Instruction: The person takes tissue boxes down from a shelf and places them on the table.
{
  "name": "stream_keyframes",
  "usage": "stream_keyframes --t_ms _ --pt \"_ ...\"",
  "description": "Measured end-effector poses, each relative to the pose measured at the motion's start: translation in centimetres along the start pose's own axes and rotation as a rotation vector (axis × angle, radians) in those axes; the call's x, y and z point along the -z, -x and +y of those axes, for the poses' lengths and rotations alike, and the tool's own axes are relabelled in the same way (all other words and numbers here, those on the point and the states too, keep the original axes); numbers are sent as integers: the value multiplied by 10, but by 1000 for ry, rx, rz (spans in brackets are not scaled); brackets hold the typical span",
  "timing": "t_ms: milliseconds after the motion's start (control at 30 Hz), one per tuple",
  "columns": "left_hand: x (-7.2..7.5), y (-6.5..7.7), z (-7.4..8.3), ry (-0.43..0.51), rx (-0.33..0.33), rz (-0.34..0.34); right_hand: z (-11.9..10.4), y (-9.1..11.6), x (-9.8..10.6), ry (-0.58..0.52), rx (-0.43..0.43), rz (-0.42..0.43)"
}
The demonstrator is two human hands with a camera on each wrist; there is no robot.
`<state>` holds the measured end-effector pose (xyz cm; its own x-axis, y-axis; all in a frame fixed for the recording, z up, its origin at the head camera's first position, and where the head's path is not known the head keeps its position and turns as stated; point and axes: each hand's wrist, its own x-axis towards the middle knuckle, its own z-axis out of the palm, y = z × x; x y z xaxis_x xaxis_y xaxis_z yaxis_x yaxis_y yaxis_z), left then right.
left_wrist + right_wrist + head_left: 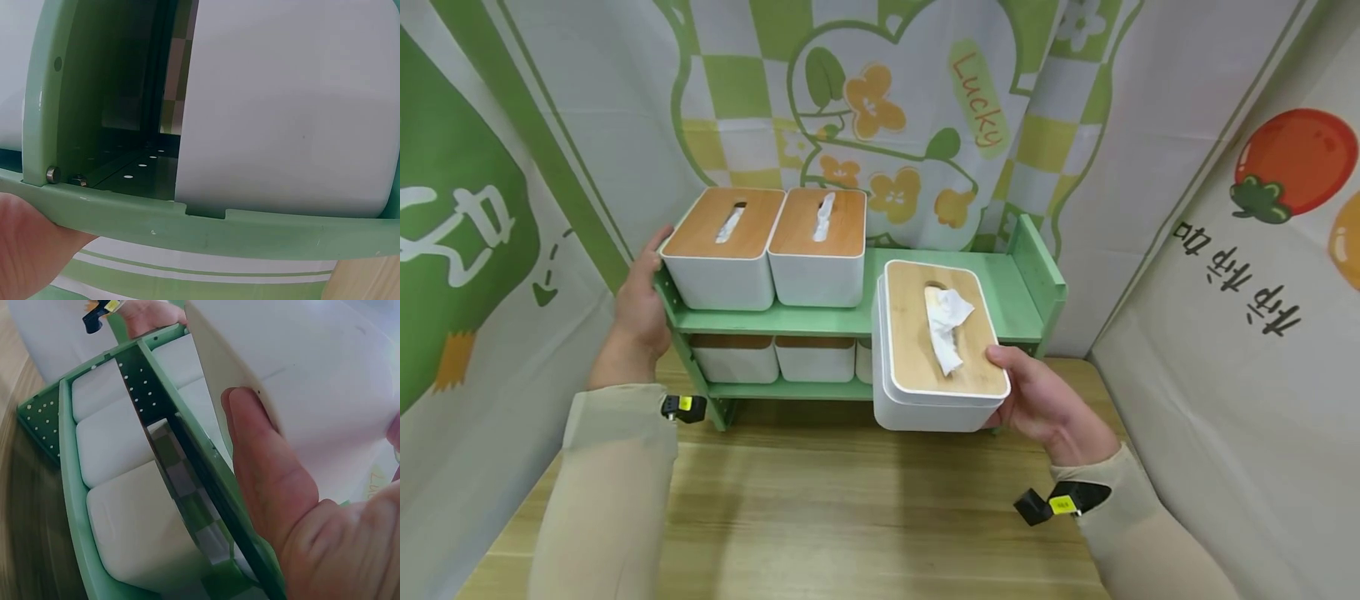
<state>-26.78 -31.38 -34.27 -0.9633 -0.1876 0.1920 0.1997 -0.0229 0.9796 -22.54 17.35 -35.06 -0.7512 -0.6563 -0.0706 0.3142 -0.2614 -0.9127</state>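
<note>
My right hand point(1041, 400) grips a white tissue box point(906, 333) with a wooden lid by its right side, thumb near the lid's edge. The box is tilted toward me in front of the shelf's upper right part, and a tissue point(946, 325) pokes from its slot. In the right wrist view, fingers point(256, 431) press against the white wall. At the left end of the green shelf point(820, 321), my left hand point(643, 304) holds the side panel, beside the leftmost upper tissue box point(718, 279). Another tissue box point(820, 279) stands right next to that one.
On the lower tier, several white boxes point(733, 362) stand in a row, the right part hidden behind the held box. The shelf's raised right end panel point(1037, 275) is close by. Beneath is a wooden table point(820, 500); printed cloth walls point(760, 83) enclose the back and sides.
</note>
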Motion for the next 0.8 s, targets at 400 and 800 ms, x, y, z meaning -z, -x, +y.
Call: stream_keyframes --t_ms 400,800 --pt "0 -1 0 27 -4 -3 16 23 4 15 -29 -33" --pt "1 -1 -2 7 -2 -2 28 39 5 26 -25 -90"
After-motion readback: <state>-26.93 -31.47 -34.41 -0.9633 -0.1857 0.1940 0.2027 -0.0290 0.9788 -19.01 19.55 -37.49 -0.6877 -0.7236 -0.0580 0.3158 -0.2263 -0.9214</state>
